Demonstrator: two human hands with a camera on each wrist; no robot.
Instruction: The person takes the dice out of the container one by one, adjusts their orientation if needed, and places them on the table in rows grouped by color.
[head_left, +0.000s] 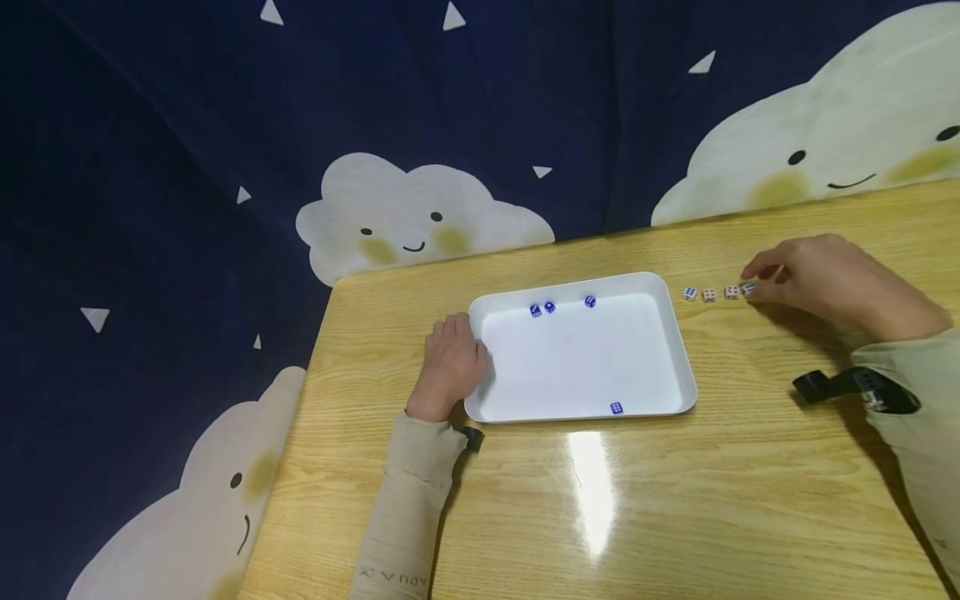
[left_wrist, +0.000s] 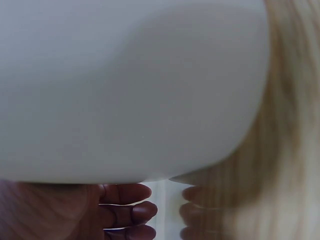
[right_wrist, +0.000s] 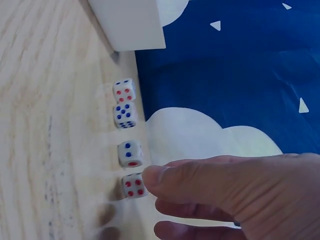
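Observation:
At the tray's left side my left hand [head_left: 450, 358] grips the rim, thumb on the inner side. The white rectangular tray [head_left: 577, 358] holds several blue dice, three along its far wall and one blue die [head_left: 617, 407] near the front wall. Its white wall fills most of the left wrist view, with the left fingertips [left_wrist: 142, 212] showing below. My right hand [head_left: 821, 279] pinches the rightmost white die [right_wrist: 134, 186] of a short row; its red pips face the right wrist camera. The other white dice [right_wrist: 131, 153] stand beside it, pips blue and red.
The wooden table [head_left: 525, 517] carries everything. Behind it hangs a dark blue cloth [head_left: 487, 100] printed with smiling clouds. The white dice row lies right of the tray, near the table's far edge. Black wrist straps [head_left: 892, 392] sit on the sleeves.

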